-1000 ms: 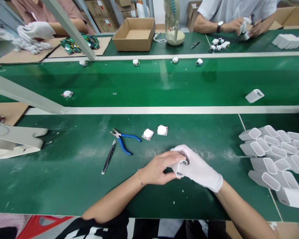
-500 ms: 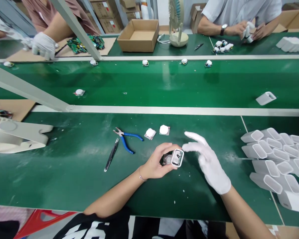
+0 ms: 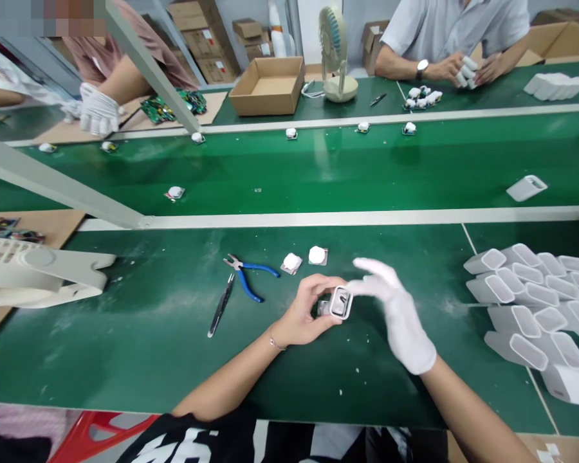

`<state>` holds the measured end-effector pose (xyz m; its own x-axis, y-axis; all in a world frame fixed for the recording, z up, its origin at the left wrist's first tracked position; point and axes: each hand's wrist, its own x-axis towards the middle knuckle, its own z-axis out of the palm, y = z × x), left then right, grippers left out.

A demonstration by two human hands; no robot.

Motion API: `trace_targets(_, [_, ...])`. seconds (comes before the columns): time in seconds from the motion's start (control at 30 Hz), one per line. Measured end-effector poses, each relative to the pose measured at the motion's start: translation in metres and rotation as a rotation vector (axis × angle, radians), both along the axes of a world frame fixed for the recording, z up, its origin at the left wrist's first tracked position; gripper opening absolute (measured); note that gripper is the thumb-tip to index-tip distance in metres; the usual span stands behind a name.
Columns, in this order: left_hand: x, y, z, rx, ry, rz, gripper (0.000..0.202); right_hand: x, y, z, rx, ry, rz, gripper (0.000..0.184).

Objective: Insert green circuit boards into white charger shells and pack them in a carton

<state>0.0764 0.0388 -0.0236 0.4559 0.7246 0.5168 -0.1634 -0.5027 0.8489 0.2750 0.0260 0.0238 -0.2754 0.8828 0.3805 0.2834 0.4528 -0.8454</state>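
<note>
Gripping the white, rounded-rectangular plastic-looking casing in your bare left hand, white-gloved right hand open by its rim, you're seemingly mid-fitting — the next touch wants steady alignment.

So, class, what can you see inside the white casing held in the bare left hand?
Inside the white casing, held by the left hand, a pale, partly dark insert shows at the open end. Anything deeper is covered by the insert and casing walls.

No text is legible. Labels on cartons left of the fan are too small, sleeve print incomplete.
</note>
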Motion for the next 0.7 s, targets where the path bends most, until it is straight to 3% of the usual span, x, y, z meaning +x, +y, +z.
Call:
trace_targets(0.1, [-0.001, 0.002, 0.001, 0.001, 0.001, 0.093, 0.054, 0.014, 0.013, -0.011, -0.058, 0.265, -0.3, 0.054])
trace_targets(0.2, [0.001, 0.005, 0.011, -0.292, -0.132, 0.158, 0.039, 0.024, 0.029, -0.027, -0.053, 0.243, -0.458, 0.046])
trace_targets(0.33, [0.007, 0.011, 0.03, -0.822, -0.342, 0.226, 0.041, 0.023, 0.044, -0.046, 0.006, -0.058, -0.474, 0.044])
trace_targets(0.43, [0.01, 0.018, 0.036, -0.977, -0.437, 0.225, 0.037, 0.019, 0.048, -0.052, 0.04, -0.154, -0.436, 0.039])
trace_targets(0.5, [0.011, 0.029, 0.036, -0.979, -0.441, 0.247, 0.038, 0.018, 0.048, -0.051, 0.053, -0.211, -0.411, 0.037])
trace_targets(0.57, [0.011, 0.05, 0.037, -0.872, -0.339, 0.291, 0.042, 0.018, 0.048, -0.049, 0.058, -0.267, -0.396, 0.037])
trace_targets(0.63, [0.011, 0.082, 0.04, -0.64, -0.066, 0.381, 0.044, 0.018, 0.048, -0.046, 0.054, -0.316, -0.396, 0.038])
trace_targets(0.7, [0.013, 0.121, 0.044, -0.329, 0.337, 0.514, 0.042, 0.018, 0.048, -0.043, 0.044, -0.358, -0.402, 0.04])
